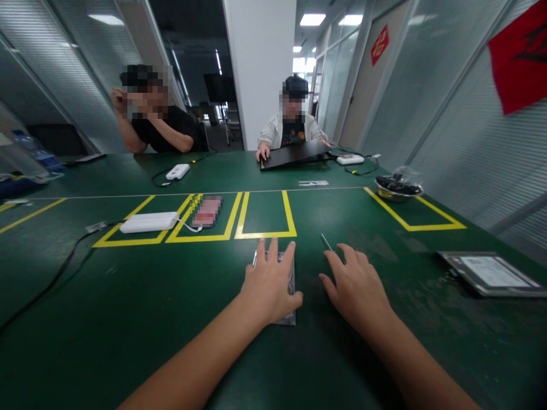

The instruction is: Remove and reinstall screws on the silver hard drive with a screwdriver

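Note:
My left hand [270, 285] lies with fingers spread over a flat, grey metallic rectangle [291, 316], which looks like a hard drive. Most of its upper face is hidden under the palm and fingers. To the right, my right hand [354, 279] is low over the table, thumb apart from the curved fingers. A thin metal rod [326, 242] sticks out past its index finger. The rod's other end is hidden behind the hand, and I cannot tell whether the fingers touch it.
Yellow tape outlines mark the green table [192, 307]. A white power bank [149, 222] is cabled to a phone [207, 211]. A metal bowl [398, 189] and a labelled drive-like unit [491, 273] are at right. Two people sit opposite, one holding a black panel [294, 155].

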A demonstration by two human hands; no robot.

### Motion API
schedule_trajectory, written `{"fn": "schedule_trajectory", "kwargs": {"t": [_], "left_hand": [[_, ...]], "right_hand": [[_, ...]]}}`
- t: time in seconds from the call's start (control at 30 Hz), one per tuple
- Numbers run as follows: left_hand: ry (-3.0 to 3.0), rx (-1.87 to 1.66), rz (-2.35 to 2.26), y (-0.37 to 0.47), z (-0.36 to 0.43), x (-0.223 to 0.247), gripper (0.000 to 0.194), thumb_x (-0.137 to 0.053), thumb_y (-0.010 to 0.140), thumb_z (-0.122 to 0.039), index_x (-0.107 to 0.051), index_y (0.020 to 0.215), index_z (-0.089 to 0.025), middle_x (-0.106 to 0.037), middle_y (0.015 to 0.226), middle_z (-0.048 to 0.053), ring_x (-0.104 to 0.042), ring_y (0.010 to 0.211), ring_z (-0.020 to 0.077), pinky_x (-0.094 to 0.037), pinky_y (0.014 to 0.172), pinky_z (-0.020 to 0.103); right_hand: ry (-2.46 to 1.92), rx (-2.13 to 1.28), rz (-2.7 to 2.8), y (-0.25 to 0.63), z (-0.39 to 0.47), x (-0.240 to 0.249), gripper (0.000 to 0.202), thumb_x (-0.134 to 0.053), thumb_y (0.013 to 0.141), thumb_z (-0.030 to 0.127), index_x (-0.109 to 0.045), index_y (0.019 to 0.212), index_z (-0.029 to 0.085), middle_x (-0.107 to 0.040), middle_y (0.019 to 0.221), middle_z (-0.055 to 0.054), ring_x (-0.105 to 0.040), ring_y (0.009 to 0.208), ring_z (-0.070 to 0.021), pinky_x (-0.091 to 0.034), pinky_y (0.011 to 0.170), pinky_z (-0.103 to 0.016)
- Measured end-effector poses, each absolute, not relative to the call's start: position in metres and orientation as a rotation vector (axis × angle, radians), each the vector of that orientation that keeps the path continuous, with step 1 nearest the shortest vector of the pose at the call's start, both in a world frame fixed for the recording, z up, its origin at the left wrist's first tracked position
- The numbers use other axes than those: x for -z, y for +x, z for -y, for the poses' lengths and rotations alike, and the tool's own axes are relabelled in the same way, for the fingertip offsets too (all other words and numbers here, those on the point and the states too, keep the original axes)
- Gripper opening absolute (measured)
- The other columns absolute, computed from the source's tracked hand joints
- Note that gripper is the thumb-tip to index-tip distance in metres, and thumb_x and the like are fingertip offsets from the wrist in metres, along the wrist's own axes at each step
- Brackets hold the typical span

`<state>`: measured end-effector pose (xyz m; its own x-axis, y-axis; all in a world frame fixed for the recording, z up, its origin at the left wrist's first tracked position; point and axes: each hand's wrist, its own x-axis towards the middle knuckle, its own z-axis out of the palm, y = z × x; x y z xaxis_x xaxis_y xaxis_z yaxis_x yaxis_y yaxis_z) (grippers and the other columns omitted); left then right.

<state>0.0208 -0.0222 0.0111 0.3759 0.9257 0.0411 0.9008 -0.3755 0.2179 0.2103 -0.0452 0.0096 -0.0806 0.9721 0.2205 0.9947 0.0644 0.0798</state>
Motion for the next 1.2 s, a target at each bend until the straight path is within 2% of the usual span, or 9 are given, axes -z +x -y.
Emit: {"fn": "schedule_trajectory", "kwargs": {"t": [0.27,0.43,0.5,0.57,0.67,0.73,0.83,1.03,1.2], "left_hand": [[2.594,-0.199,-1.22,0.004,0.025,-0.021,0.12,-0.08,0.063,-0.046,-0.006,0.156,-0.034,0.003,0.165,0.012,0.007,0.149,0.0425,-0.031,0.108,0.066],[2.591,-0.329,-1.012,-0.019,0.017,-0.026,0.129,-0.077,0.063,-0.068,-0.001,0.158,-0.024,0.006,0.164,0.013,0.005,0.15,0.038,-0.02,0.118,0.058],[2.551,-0.509,-1.102,-0.032,0.011,-0.026,0.111,-0.067,0.076,-0.068,-0.008,0.157,-0.021,-0.004,0.164,0.015,-0.004,0.15,0.0369,-0.02,0.119,0.055],[2.447,-0.725,-1.3,-0.046,0.005,-0.024,0.068,-0.047,0.097,-0.049,-0.024,0.153,-0.019,-0.029,0.157,0.015,-0.029,0.144,0.0311,-0.03,0.116,0.048],[2.334,-0.665,-1.538,-0.067,-0.002,-0.022,0.031,-0.039,0.098,-0.026,-0.06,0.118,-0.015,-0.062,0.116,0.011,-0.059,0.108,0.0253,-0.046,0.098,0.044],[2.348,-0.403,-1.426,-0.08,-0.002,-0.022,0.027,-0.043,0.091,-0.017,-0.065,0.106,-0.016,-0.065,0.105,0.008,-0.06,0.1,0.0232,-0.046,0.093,0.04],[2.35,-0.114,-1.046,-0.096,0.001,-0.025,0.033,-0.05,0.08,-0.01,-0.066,0.107,-0.021,-0.063,0.104,0.003,-0.056,0.102,0.0214,-0.044,0.095,0.037],[2.252,-0.022,-0.944,-0.112,0.001,-0.024,0.067,-0.076,0.065,-0.03,-0.055,0.129,-0.026,-0.055,0.119,0.003,-0.045,0.112,0.0278,-0.041,0.098,0.04],[2.31,-0.051,-0.977,-0.113,-0.004,-0.015,0.06,-0.073,0.072,-0.039,-0.056,0.128,-0.029,-0.054,0.114,0.003,-0.043,0.107,0.0276,-0.039,0.094,0.041]], "right_hand": [[-2.003,0.348,2.174,0.206,0.049,-0.014,0.038,-0.063,0.09,0.028,-0.06,0.126,0.017,-0.046,0.135,-0.016,-0.046,0.118,-0.0332,-0.047,0.093,-0.047],[-1.777,0.331,2.154,0.202,0.053,-0.012,0.032,-0.057,0.093,0.024,-0.061,0.123,0.013,-0.048,0.133,-0.017,-0.045,0.119,-0.0336,-0.044,0.096,-0.051],[-1.587,0.215,2.235,0.199,0.054,-0.013,0.03,-0.053,0.096,0.023,-0.061,0.122,0.012,-0.05,0.13,-0.016,-0.045,0.119,-0.0304,-0.042,0.101,-0.049],[-1.371,0.032,2.383,0.195,0.057,-0.016,0.034,-0.049,0.094,0.016,-0.058,0.127,0.014,-0.052,0.13,-0.012,-0.044,0.121,-0.0257,-0.04,0.107,-0.044],[-1.181,-0.161,2.602,0.188,0.062,-0.022,0.06,-0.05,0.082,0.002,-0.049,0.14,0.021,-0.044,0.141,-0.008,-0.036,0.132,-0.0239,-0.035,0.114,-0.041],[-1.183,-0.175,2.701,0.183,0.062,-0.025,0.078,-0.059,0.075,0.002,-0.041,0.147,0.026,-0.032,0.152,-0.008,-0.025,0.14,-0.0292,-0.031,0.116,-0.047],[-1.233,-0.145,2.83,0.173,0.054,-0.03,0.102,-0.08,0.065,0.01,-0.032,0.152,0.031,-0.016,0.159,-0.01,-0.011,0.145,-0.0385,-0.021,0.117,-0.059],[-1.184,-0.1,3.161,0.144,0.017,-0.037,0.136,-0.098,0.045,0.033,-0.022,0.157,0.022,-0.004,0.16,-0.015,0.005,0.144,-0.045,-0.004,0.113,-0.071],[-0.966,-0.272,3.304,0.127,-0.001,-0.044,0.144,-0.098,0.043,0.03,-0.012,0.158,0.023,-0.011,0.159,-0.014,0.002,0.144,-0.0449,-0.001,0.111,-0.073]]}}
